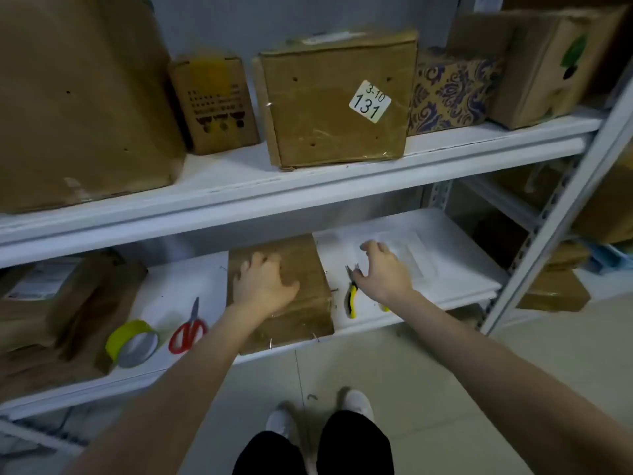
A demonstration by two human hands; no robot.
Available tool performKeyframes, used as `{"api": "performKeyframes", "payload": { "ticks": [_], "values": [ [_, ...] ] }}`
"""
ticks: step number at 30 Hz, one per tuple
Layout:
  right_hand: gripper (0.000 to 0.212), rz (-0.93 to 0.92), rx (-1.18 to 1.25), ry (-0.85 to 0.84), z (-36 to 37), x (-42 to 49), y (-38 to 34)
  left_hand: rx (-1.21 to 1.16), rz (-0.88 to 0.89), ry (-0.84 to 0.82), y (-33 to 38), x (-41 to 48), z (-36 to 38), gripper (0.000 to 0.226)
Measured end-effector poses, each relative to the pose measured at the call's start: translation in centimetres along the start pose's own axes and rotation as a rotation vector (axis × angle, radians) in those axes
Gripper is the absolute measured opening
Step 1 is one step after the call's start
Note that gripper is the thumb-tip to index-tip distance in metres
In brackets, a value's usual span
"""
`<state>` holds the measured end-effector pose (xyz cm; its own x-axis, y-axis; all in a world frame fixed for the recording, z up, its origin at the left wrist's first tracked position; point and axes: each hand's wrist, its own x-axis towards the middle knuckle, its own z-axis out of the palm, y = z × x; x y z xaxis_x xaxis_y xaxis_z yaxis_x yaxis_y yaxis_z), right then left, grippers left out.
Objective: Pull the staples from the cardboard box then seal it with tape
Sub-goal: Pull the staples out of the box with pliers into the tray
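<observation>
On the lower shelf (178,286) the box (308,313) sits midway. The left hand (263,286) rests flat on it, fingers relaxed. The right hand (380,272), spread and empty, hovers over the pliers (352,299) beside the box. Tape (132,342) and scissors (188,330) lie left. Staples (270,343) stick from the box edge.

A white metal shelving unit stands against a pale blue-grey wall (308,15), its upper shelf (308,190) over a lower shelf (178,286). A slotted grey upright (556,214) rises at the right edge. The floor (428,371) looks like light tile, though blurred.
</observation>
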<state>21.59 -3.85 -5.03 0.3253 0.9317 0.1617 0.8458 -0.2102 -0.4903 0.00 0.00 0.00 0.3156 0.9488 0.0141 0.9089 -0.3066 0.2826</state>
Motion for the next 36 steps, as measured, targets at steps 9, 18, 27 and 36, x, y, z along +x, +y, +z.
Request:
{"api": "performKeyframes", "payload": {
  "ticks": [9,18,27,36],
  "values": [
    [0.080,0.380,-0.215,-0.349,8.0,3.5,2.5,0.202,-0.121,-0.212,0.1,4.1,3.4,0.076],
    [0.081,0.461,-0.242,-0.397,10.5,3.6,3.6,0.151,-0.191,-0.291,-0.3,4.5,5.2,0.098],
    [0.025,0.672,0.815,-0.532,5.9,0.9,4.5,0.086,-0.218,-0.286,0.3,4.1,5.0,0.093],
    [0.035,0.475,0.738,-0.514,2.8,-3.8,4.6,0.068,-0.192,-0.232,0.3,3.0,5.0,0.084]
  ]
}}
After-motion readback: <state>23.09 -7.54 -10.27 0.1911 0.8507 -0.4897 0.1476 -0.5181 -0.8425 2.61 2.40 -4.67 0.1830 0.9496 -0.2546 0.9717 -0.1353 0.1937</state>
